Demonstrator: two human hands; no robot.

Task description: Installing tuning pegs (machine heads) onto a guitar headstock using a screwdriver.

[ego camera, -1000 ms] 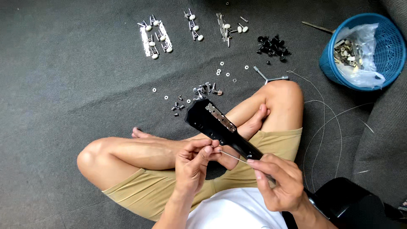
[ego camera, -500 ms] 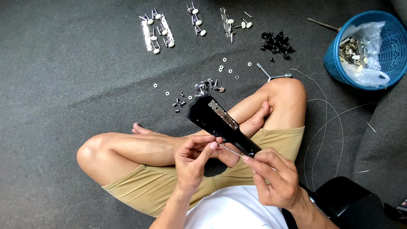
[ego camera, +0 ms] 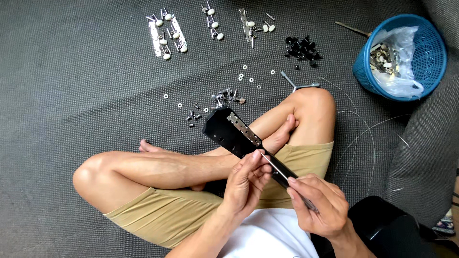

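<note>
The right hand [ego camera: 319, 206] pinches a thin metal tool [ego camera: 287, 179] between closed fingers; the left hand [ego camera: 246, 184] curls around the neck of a black guitar headstock [ego camera: 224, 131], fingertips meeting the tool's tip; the headstock rests across crossed legs, a silver tuner plate [ego camera: 244, 129] screwed along its edge; just beyond on the grey carpet [ego camera: 71, 95] lie loose screws and washers [ego camera: 217, 98]; farther off, rows of white-knobbed tuning machines [ego camera: 165, 38], a heap of black parts [ego camera: 301, 48] and a blue basket [ego camera: 428, 62] holding a plastic bag.
</note>
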